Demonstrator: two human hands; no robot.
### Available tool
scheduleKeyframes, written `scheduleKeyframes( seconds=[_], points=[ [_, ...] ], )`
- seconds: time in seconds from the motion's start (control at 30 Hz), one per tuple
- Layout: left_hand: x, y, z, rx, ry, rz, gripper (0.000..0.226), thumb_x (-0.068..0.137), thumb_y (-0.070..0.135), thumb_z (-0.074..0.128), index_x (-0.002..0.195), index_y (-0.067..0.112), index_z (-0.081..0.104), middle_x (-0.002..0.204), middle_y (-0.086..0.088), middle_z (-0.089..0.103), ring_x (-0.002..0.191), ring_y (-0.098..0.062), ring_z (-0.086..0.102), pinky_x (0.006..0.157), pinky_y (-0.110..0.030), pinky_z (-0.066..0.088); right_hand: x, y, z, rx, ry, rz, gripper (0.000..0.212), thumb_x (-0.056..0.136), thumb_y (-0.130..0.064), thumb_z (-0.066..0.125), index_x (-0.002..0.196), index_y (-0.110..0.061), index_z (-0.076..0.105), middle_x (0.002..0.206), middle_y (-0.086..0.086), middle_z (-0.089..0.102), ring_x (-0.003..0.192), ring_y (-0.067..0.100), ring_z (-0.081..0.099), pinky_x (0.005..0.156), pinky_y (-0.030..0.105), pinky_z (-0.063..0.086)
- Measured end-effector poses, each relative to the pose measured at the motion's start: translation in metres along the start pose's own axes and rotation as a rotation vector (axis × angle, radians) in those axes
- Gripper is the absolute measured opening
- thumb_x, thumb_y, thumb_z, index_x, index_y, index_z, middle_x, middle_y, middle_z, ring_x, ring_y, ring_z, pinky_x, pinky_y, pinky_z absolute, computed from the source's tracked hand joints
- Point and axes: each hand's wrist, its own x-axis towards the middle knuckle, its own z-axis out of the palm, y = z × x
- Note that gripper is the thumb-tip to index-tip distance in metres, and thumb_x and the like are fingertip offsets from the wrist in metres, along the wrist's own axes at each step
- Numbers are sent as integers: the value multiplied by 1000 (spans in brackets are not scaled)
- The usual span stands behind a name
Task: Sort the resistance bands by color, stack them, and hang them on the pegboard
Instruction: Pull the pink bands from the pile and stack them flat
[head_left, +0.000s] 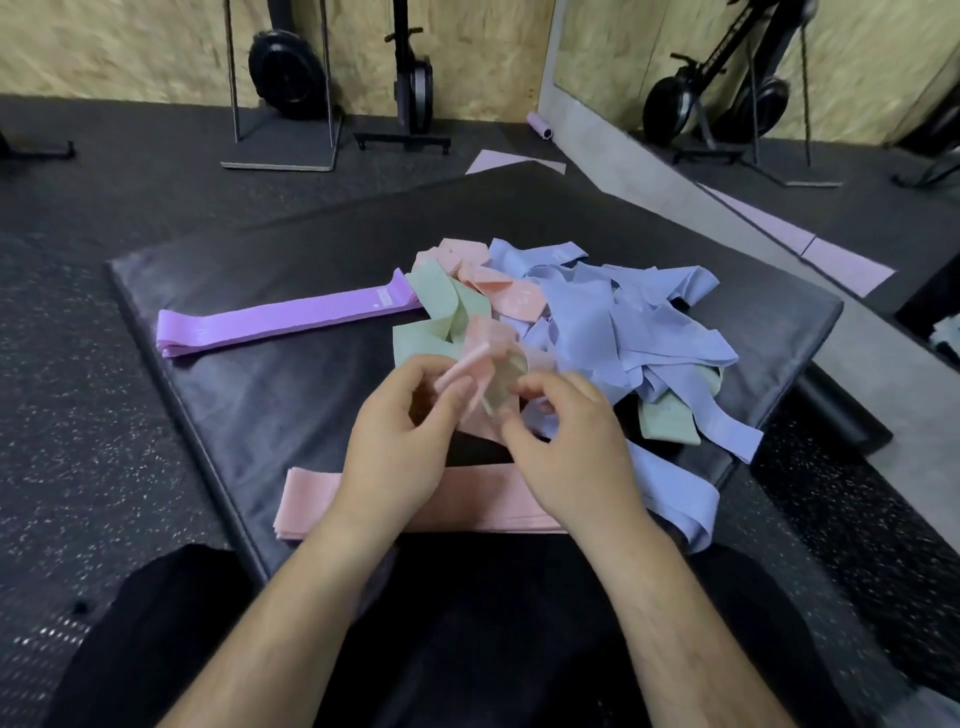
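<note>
Sorting looked barely halfway: purple stack (280, 322) by the mat's (249, 410) left edge, pink stack (311, 499) at its near edge, left hand (395, 441) and right hand (566, 447) both pinched a twisted pink band (470, 364), mixed heap (623, 322) toward the right edge was unsorted, nothing hung.

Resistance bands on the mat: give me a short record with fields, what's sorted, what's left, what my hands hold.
Sorted: purple stack at far left, pink stack at near edge
Unsorted: mixed pile of blue, green and pink bands, right side of the mat
Hands: left hand and right hand both pinch one pink band
Pegboard: not in view
</note>
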Motion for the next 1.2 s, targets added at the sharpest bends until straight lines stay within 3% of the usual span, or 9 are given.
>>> scheduleKeyframes(
  seconds=[0.23, 0.37, 0.47, 0.6, 0.7, 0.77, 0.9, 1.03, 1.2],
  points=[
    [2, -8, -20, -270, 25, -136, 10, 102, 22, 60, 109, 21, 66, 99, -7, 73, 89, -20, 70, 74, -23, 55, -7, -29, 12, 148, -39, -26, 20, 88, -34, 71, 108, -35, 71, 109, -22, 60, 109, 3, 55, 90, 19, 45],
    [0, 2, -25, -456, 12, -181, 19, 105, 15, 51, 118, 15, 65, 99, -9, 73, 83, -10, 72, 65, -18, 53, -11, -46, 17, 158, -18, -81, 31, 82, -31, 77, 111, -36, 68, 106, -20, 61, 102, 2, 57, 81, 11, 43],
    [-1, 2, -30, -554, -13, -163, 25, 108, 14, 43, 126, 17, 60, 108, -7, 75, 95, -21, 74, 72, -29, 59, -8, -51, 22, 145, -10, -77, 29, 87, -27, 74, 112, -36, 65, 109, -22, 62, 102, 2, 60, 83, 19, 50],
    [-4, -3, -34, -442, -37, -8, 37, 102, -7, 44, 126, 20, 50, 116, -3, 73, 109, -21, 70, 87, -39, 58, -1, -60, 16, 228, 20, -11, 17, 101, -21, 56, 110, -27, 68, 104, -18, 71, 92, -1, 64, 76, 15, 47],
    [-4, -6, -40, -171, -60, 153, 44, 95, 1, 62, 128, 28, 52, 123, 10, 69, 121, -14, 62, 93, -37, 52, 4, -72, 6, 356, -57, 54, 17, 102, -19, 55, 114, -27, 62, 97, -13, 76, 93, -4, 67, 74, 11, 48],
    [-2, -5, -42, -118, -38, 170, 40, 94, 10, 69, 126, 31, 56, 118, 19, 68, 120, -8, 61, 92, -30, 51, 6, -79, 2, 485, -144, 97, 17, 102, -14, 54, 117, -23, 54, 94, -8, 78, 95, 1, 70, 77, 13, 52],
    [1, -3, -46, -101, 24, 145, 22, 94, 19, 71, 106, 36, 66, 97, 25, 69, 93, -1, 65, 77, -20, 49, 9, -78, -1, 471, -173, 86, 20, 101, -16, 57, 112, -32, 53, 108, -3, 76, 106, 14, 69, 93, 41, 56],
    [3, -9, -45, -126, 54, 134, 15, 95, 20, 71, 103, 33, 70, 93, 15, 69, 85, -11, 65, 81, -43, 56, 10, -78, -4, 544, -241, 119, 30, 99, -14, 61, 123, -29, 52, 99, -6, 78, 102, 14, 71, 82, 26, 52],
    [3, -10, -44, -283, 23, 59, 32, 89, 29, 73, 119, 35, 64, 103, 0, 68, 92, -20, 69, 90, -50, 57, 21, -87, -5, 494, -170, 79, 40, 93, -1, 63, 125, -26, 59, 98, 0, 78, 97, 18, 73, 84, 30, 56]
  ],
)
